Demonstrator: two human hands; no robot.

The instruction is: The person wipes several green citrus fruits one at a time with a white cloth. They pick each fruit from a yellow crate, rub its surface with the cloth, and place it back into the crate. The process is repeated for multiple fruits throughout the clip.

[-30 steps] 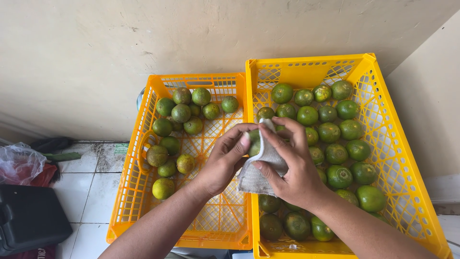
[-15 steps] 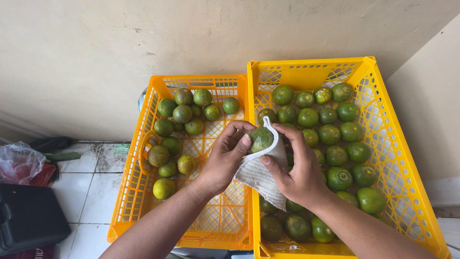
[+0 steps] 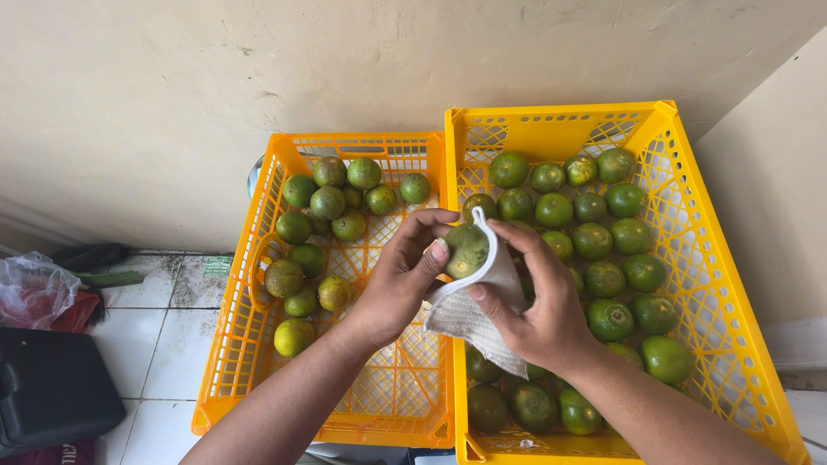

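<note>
The left hand (image 3: 401,280) grips a green citrus fruit (image 3: 466,249) by its fingertips, while the right hand (image 3: 538,306) presses a white cloth (image 3: 469,314) around it. At nine o'clock sits a half-filled yellow crate (image 3: 241,344); at three o'clock a fuller one (image 3: 732,344). A plastic bag (image 3: 30,288), probably crumpled, lies far left.

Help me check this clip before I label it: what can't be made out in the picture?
Head view only:
- Fruit in left hand: far side hidden by cloth and fingers.
- Right hand: palm hidden; cloth covers its fingertips.
- Right crate: near corner cut by bottom edge; fruit under the hands hidden.
- Left crate: dark thing behind its far-left corner mostly hidden.
- Black box: cut by left edge.
</note>
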